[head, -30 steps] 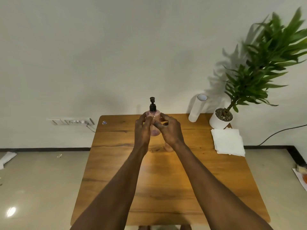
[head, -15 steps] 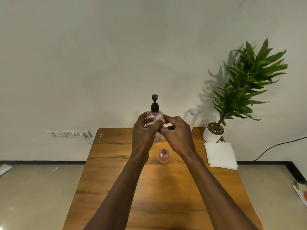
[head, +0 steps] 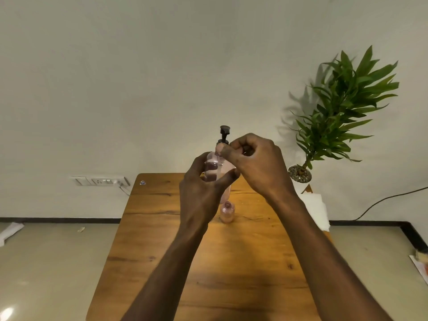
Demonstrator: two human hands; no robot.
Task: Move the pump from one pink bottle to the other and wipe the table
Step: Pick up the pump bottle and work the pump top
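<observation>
Pinching at the black collar of the pump (head: 224, 135), the fingertips (head: 222, 150) of the right hand (head: 257, 165) are drawn close together at the neck of the pink bottle (head: 214, 169), while the rest of that hand curls into a loose fist just to the right of it. The left hand (head: 203, 193) wraps its fingers and thumb around the bottle's clear pink body from the left and near side, holding it upright in the air above the table (head: 162, 239). The pump head stands above both hands, its stem upright.

Below the raised bottle, a second pink bottle (head: 227, 212), smaller-looking and with an open neck, stands alone on the wood toward the far middle of the table, apart from both hands.

Both forearms reach out from the near edge, bare, converging toward the bottle with wrists lifted.

The table is warm brown wood with dark grain lines and a small sticker (head: 142, 182) at its far left corner. At the far right stand a white pot with a leafy green plant (head: 340, 112) and, nearer, a stack of white paper napkins (head: 316, 209), partly hidden by the right arm. Behind is a plain pale wall with a switch plate (head: 99, 181) at the left and a dark cable (head: 391, 198) trailing at the right. The floor is glossy beige tile with scraps of paper (head: 10, 230) at the left.
</observation>
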